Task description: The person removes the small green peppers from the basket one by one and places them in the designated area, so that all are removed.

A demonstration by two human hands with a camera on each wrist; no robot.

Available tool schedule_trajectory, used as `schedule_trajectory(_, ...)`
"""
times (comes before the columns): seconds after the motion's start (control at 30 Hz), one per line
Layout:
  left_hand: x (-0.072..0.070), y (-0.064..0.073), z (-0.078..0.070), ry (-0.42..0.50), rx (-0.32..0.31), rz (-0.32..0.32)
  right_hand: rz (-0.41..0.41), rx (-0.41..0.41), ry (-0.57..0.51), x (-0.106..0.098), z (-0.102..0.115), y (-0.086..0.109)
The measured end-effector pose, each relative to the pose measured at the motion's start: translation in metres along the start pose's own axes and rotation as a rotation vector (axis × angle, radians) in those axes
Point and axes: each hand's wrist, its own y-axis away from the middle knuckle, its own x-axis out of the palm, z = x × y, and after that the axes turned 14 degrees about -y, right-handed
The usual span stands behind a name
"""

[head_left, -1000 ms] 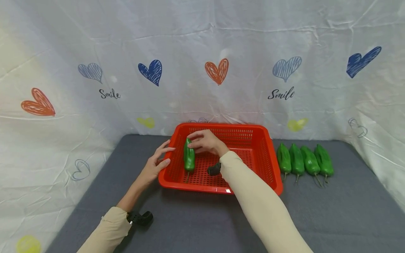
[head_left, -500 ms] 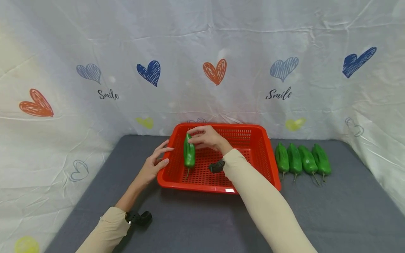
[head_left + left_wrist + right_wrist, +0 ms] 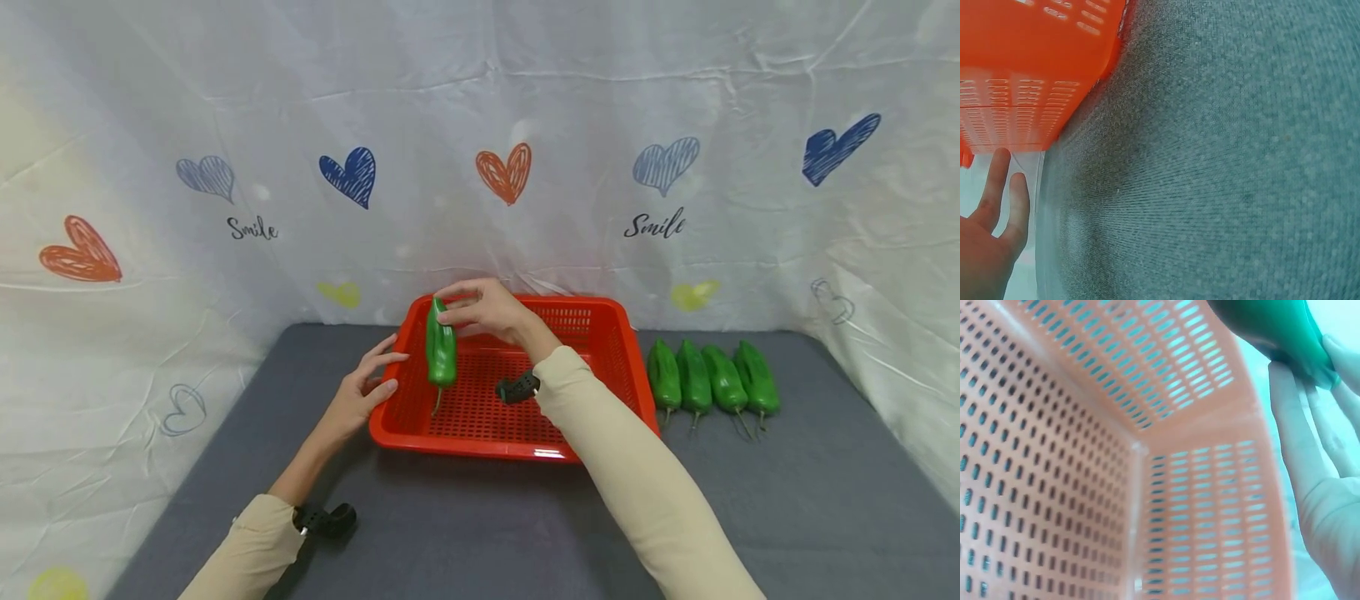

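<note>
My right hand (image 3: 492,313) pinches a green chili pepper (image 3: 441,354) near its pointed end, so that its stem hangs downward. The pepper is held over the left part of a red plastic basket (image 3: 468,446). In the right wrist view, the thumb and fingers meet at the tip of the pepper (image 3: 1272,328), above the rim. My left hand (image 3: 358,395) rests at the basket's left rim, its fingers spread. Two of those fingers (image 3: 1018,203) stretch out straight beside the slotted outer wall in the left wrist view.
Several more green peppers (image 3: 693,379) lie side by side on the grey cloth (image 3: 480,525), just right of the basket. Behind the table hangs a white curtain (image 3: 420,92) printed with hearts. Each wrist wears a black strap (image 3: 326,522).
The pepper has risen from low in the basket, going up and slightly left with my right hand. My left hand stays at the rim. The whole view has shifted a little.
</note>
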Motion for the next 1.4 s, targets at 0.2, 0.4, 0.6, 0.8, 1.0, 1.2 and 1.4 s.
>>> schedule_trajectory(0.2, 0.0, 0.0, -0.001, -0.013, 0.005, -0.006, 0.006, -0.009, 0.018, 0.006, 0.019, 0.007)
schedule_trajectory(0.4, 0.001, 0.0, 0.001, -0.012, 0.006, -0.012, -0.018, -0.01, 0.027, 0.009, 0.036, 0.019)
schedule_trajectory(0.6, 0.001, -0.001, 0.002, 0.0, 0.004, -0.011, -0.026, -0.004, 0.025, 0.003, 0.046, 0.03)
schedule_trajectory(0.8, 0.001, 0.0, 0.003, 0.024, 0.005, -0.012, -0.038, 0.01, 0.024, -0.008, 0.052, 0.041)
schedule_trajectory(1.0, 0.001, 0.001, 0.004, 0.031, 0.016, -0.009, -0.08, 0.009, 0.033, -0.018, 0.055, 0.05)
schedule_trajectory(1.2, 0.002, 0.002, 0.005, 0.021, 0.011, -0.012, -0.093, -0.011, 0.021, -0.028, 0.055, 0.058)
schedule_trajectory(1.4, 0.003, 0.001, 0.004, 0.017, 0.001, -0.015, -0.119, -0.014, 0.002, -0.037, 0.056, 0.066)
